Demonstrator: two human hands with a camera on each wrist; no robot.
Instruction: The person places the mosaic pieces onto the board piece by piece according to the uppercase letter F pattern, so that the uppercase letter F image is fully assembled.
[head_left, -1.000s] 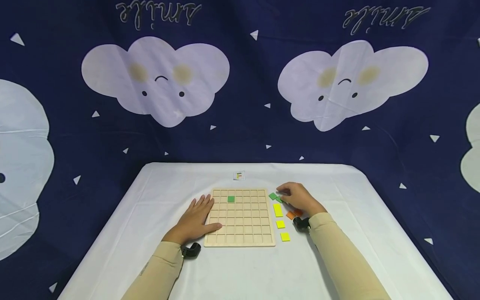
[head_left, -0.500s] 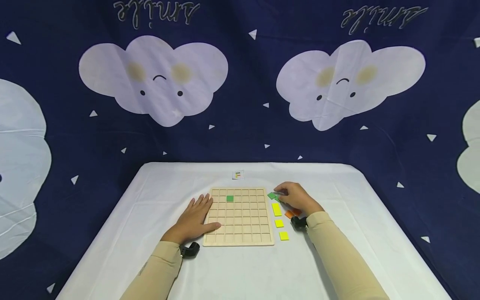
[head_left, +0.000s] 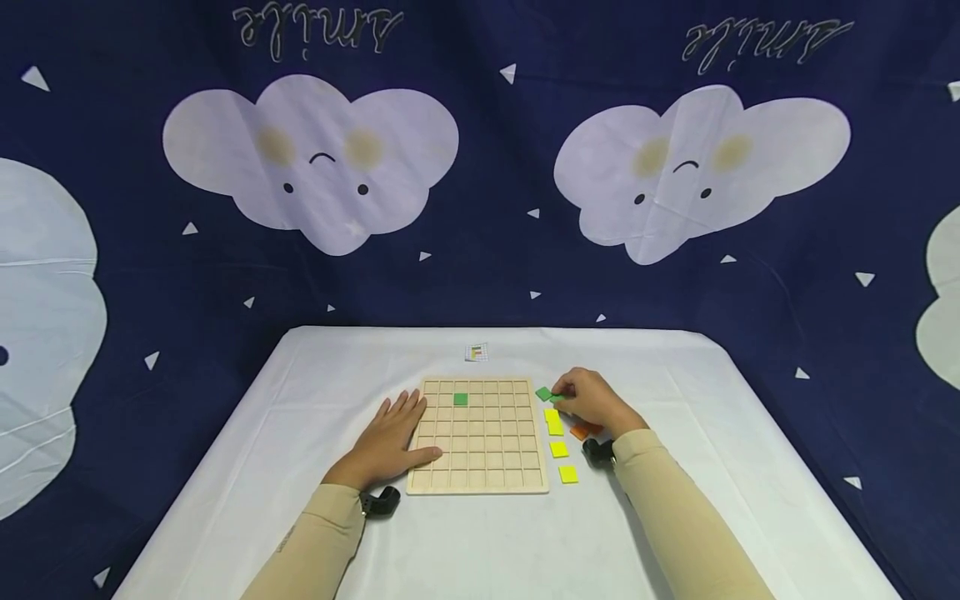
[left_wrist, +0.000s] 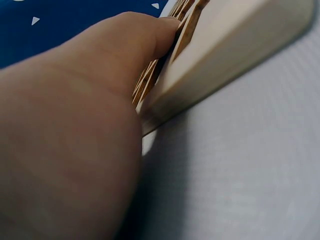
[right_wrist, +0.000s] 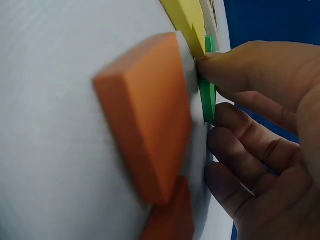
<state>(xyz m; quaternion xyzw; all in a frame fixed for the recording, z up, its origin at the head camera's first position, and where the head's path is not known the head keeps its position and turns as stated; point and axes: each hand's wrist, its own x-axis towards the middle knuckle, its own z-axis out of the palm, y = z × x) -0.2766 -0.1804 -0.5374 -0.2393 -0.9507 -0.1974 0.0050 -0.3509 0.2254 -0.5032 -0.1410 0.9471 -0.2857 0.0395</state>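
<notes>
A pale wooden grid board (head_left: 480, 467) lies on the table, with one green square tile (head_left: 461, 399) in its upper part. My left hand (head_left: 382, 442) rests on the board's left edge, fingers straight and thumb across the lower cells. At the board's upper right corner, my right hand (head_left: 592, 398) has thumb and fingertips on a green tile (right_wrist: 207, 102), pinching it low over the cloth. Another green tile (head_left: 543, 393) lies just left of those fingertips. Close by the thumb is a yellow tile (right_wrist: 187, 20). Orange tiles (right_wrist: 155, 115) lie under the right wrist, partly hidden in the head view.
Yellow tiles (head_left: 558, 450) form a column along the board's right side. A small printed card (head_left: 476, 352) with a coloured pattern lies beyond the board. White cloth (head_left: 480, 550) covers the table, and a dark blue cloud-print curtain (head_left: 495, 283) hangs behind.
The right hand's index finger has drawn in towards the thumb at the green tile. The uppermost yellow piece now shows a stepped outline, its top part shifted left. My left hand stays in place.
</notes>
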